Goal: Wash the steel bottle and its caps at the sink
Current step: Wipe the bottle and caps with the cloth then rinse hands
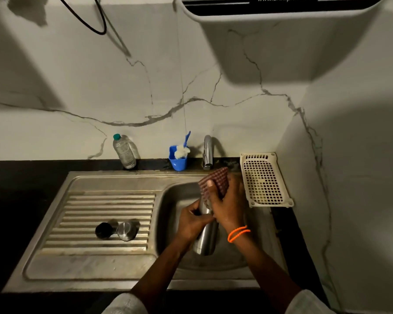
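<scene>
One steel sink (114,184) with a ribbed drainboard is let into the dark surface (21,175), and over its basin both hands meet on one steel bottle (205,236), held slanted with its base toward the near side and its neck hidden under the cloth. The left hand (191,219) is wrapped round the bottle's upper body; the right hand (227,205) clamps one checked scrubbing cloth (214,183) over the top end, thumb pressed on the fabric. The likeliest slip, I judge, is the wet steel sliding through the left hand's grip while the right hand rubs, so the bottle drops and bangs into the basin; a hard twist could also pull the cloth off the neck. No water shows at the one tap (208,152), so soap may be left unrinsed if it is never opened. One cream perforated tray (264,180) lies at the right, one clear plastic bottle (124,151) stands at the far left, and one blue cup (178,158) holds a brush. Two caps wait on the drainboard, touching or nearly so: one dark cap (103,230) and one steel cap (128,230), both round enough to roll if knocked.
</scene>
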